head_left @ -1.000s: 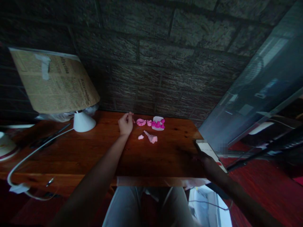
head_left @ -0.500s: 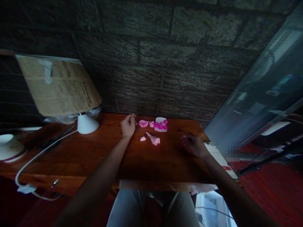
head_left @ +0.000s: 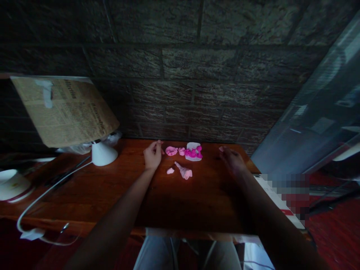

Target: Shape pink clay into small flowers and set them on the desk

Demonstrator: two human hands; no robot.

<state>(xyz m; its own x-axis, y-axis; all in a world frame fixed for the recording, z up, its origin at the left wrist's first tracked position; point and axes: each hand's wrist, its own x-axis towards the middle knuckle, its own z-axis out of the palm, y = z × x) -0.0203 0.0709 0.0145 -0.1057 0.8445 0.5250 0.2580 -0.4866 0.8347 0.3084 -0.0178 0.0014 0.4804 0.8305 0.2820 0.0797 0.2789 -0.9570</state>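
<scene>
Several pink clay pieces lie at the far side of the wooden table [head_left: 112, 191]: a flat pink blob [head_left: 171, 150], a bright pink lump on a white base [head_left: 194, 152], a pale cone-like piece [head_left: 184, 171] and a small crumb [head_left: 170, 171]. My left hand [head_left: 152, 154] rests on the table just left of the flat blob, fingers curled and pinched together; what they pinch is too small to make out. My right hand [head_left: 231, 159] lies on the table right of the white base, its fingers loosely bent with nothing visible in them.
A lamp with a white foot [head_left: 103, 153] and newspaper-print shade [head_left: 66, 110] stands at the left, its white cable [head_left: 45, 187] trailing over the table. A white dish [head_left: 11, 183] sits far left. A dark brick wall is behind. A flat white device [head_left: 277, 198] lies at the right edge.
My right hand left the flat white device at the table's right edge and moved forward and left toward the pink pieces. My left hand stayed in place.
</scene>
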